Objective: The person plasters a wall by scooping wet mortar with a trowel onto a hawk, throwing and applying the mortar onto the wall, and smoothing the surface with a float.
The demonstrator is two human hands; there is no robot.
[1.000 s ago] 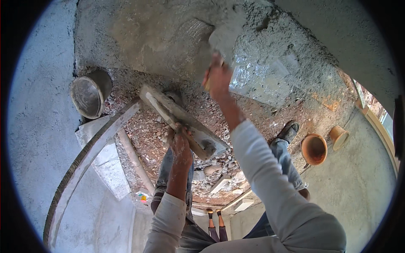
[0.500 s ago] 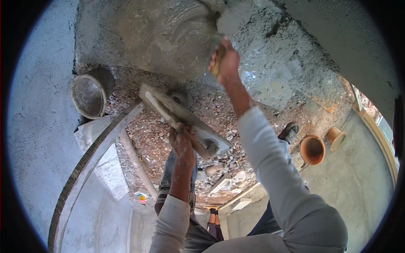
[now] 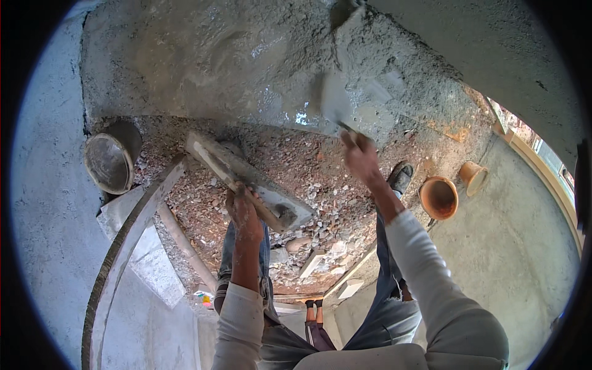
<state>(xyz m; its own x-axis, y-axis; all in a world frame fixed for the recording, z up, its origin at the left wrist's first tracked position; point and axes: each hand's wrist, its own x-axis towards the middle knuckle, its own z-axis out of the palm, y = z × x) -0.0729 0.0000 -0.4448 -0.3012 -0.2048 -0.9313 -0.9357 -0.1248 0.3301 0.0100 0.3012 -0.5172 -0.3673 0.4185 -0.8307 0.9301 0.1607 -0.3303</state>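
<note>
My left hand (image 3: 245, 216) is closed round the handle of a long, mortar-smeared plastering float (image 3: 213, 159), held tilted above the rubble. In my right hand (image 3: 362, 157) is the handle of a trowel (image 3: 336, 102), its blade blurred by motion and pointing away from me. The blade is over the near right part of a broad layer of wet grey mortar (image 3: 203, 68); whether it touches the surface I cannot tell. The mortar is smoother on the left and rougher on the right, with a shiny wet patch left of the blade.
A mortar-coated bucket (image 3: 111, 161) lies tipped at the left. Two orange-brown pots (image 3: 438, 197) stand at the right beside my shoed foot (image 3: 401, 177). Broken rubble (image 3: 296, 163) covers the ground. A long board (image 3: 126, 250) rises at left. Another person's legs (image 3: 314, 320) show behind me.
My right hand has pulled the trowel back toward me and to the right across the mortar. The left hand still holds the float, and the whole view has shifted slightly.
</note>
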